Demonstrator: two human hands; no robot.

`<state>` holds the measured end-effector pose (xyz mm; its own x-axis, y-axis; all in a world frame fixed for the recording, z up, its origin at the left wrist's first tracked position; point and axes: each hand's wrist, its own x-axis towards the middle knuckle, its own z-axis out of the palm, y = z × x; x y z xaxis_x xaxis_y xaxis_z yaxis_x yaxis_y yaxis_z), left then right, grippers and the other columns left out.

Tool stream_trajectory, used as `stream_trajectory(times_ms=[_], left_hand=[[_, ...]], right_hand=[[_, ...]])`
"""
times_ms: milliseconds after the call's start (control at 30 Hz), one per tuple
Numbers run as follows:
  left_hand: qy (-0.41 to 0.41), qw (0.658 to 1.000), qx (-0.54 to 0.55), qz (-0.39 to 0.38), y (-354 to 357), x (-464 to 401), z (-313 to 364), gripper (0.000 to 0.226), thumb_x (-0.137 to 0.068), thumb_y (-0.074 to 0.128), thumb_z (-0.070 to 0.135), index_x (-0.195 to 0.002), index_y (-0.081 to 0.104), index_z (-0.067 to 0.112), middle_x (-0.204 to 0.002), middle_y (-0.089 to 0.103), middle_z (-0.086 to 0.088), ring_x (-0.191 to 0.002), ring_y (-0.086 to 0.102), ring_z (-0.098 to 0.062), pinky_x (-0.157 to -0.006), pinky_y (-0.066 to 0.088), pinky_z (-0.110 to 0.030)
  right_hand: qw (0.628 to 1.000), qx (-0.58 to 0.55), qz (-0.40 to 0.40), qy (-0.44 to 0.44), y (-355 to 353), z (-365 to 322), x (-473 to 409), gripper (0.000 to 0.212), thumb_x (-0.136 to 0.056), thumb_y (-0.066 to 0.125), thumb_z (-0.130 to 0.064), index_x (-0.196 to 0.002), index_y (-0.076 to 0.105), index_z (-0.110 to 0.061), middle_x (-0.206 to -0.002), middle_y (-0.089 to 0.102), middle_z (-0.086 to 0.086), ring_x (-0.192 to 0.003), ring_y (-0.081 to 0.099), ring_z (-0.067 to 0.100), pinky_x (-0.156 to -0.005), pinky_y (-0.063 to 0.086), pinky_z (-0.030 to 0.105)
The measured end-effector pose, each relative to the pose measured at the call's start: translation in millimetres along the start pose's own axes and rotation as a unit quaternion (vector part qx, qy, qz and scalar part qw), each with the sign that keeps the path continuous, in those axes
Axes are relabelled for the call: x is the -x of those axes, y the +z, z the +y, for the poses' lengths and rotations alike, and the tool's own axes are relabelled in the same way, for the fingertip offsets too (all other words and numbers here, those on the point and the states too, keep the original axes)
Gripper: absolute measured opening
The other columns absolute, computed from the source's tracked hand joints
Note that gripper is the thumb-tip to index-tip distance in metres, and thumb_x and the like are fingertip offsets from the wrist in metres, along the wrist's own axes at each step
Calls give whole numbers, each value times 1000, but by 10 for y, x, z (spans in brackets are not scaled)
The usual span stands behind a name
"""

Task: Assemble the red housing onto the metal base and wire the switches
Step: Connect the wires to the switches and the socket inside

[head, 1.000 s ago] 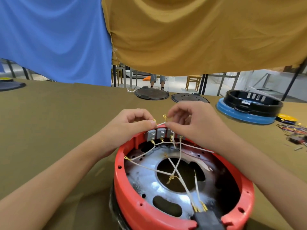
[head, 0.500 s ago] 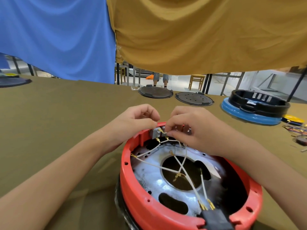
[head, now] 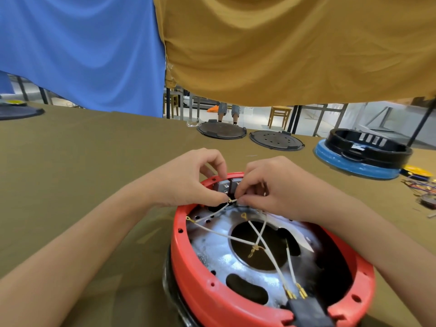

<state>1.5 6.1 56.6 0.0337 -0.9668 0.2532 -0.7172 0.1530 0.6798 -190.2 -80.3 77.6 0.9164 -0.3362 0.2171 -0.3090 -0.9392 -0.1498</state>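
The red housing (head: 207, 289) sits on the table (head: 82, 185) close to the person, open side up, with the metal base (head: 221, 258) inside it. Grey switches (head: 227, 186) are set in the housing's far wall. White wires (head: 236, 237) with brass terminals cross over the base's round centre hole; two of them run to a black plug (head: 306, 311) at the near rim.

Both hands meet just below the switches. The left hand (head: 188, 180) has its fingers curled, thumb and forefinger pinched together on a brass terminal at a wire's end. The right hand (head: 271, 185) has its fingers curled too, the tips pinching the same spot from the other side.

Farther off on the table lie two dark round lids (head: 221, 131), a black housing (head: 368, 147) on a blue ring, and a tangle of coloured wires (head: 420, 187) at the right edge. Blue (head: 77, 53) and ochre cloths (head: 295, 48) hang behind.
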Motion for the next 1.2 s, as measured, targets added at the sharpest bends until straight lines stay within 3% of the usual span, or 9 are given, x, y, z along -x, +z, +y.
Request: stream_trajectory(times_ms=[133, 367, 600, 867, 1000, 1200], left_hand=[[-3, 1000, -20, 18, 28, 6, 33, 33, -70, 81, 19, -89, 56, 29, -93, 67, 12, -90, 65, -4, -60, 47, -13], [-1, 997, -70, 28, 40, 27, 83, 29, -72, 80, 23, -87, 56, 30, -90, 66, 11, -90, 64, -6, -65, 48, -14], [-3, 996, -86, 25, 54, 31, 96, 28, -73, 81, 25, -86, 56, 29, -94, 64, 11, -93, 62, -7, -67, 46, -10], [4, 994, -107, 28, 71, 28, 94, 29, -73, 81, 25, -85, 55, 30, -97, 62, 11, -93, 60, -8, -73, 46, -15], [14, 990, -139, 34, 73, 39, 123, 31, -71, 81, 29, -84, 54, 30, -96, 61, 8, -93, 60, -10, -80, 48, -27], [33, 979, -198, 30, 57, 16, 213, 35, -70, 81, 41, -81, 50, 30, -89, 60, 10, -85, 57, -7, -75, 49, -30]], right_hand=[[1000, 0, 8, 6, -1, -3, -12, 6, -86, 72, -25, -84, 76, -28, -72, 53, -19, -70, 55, 0, -63, 40, 12], [1000, -6, 11, 12, 1, -9, -16, 5, -83, 74, -20, -84, 77, -24, -73, 58, -16, -70, 58, 3, -65, 48, 19], [1000, -7, 19, 17, 11, -5, -23, 5, -83, 74, -20, -82, 77, -24, -73, 59, -16, -69, 58, 2, -64, 47, 16], [1000, 2, 11, 22, 15, -2, -58, 4, -83, 74, -23, -82, 76, -26, -71, 57, -17, -63, 55, -2, -60, 41, 10], [1000, -5, 15, 21, 21, 7, -63, 3, -82, 75, -24, -82, 76, -27, -69, 57, -17, -61, 55, -3, -60, 38, 10], [1000, -2, 18, 18, 28, 13, -72, 2, -83, 75, -27, -82, 76, -28, -69, 58, -15, -60, 54, -2, -58, 37, 12]])
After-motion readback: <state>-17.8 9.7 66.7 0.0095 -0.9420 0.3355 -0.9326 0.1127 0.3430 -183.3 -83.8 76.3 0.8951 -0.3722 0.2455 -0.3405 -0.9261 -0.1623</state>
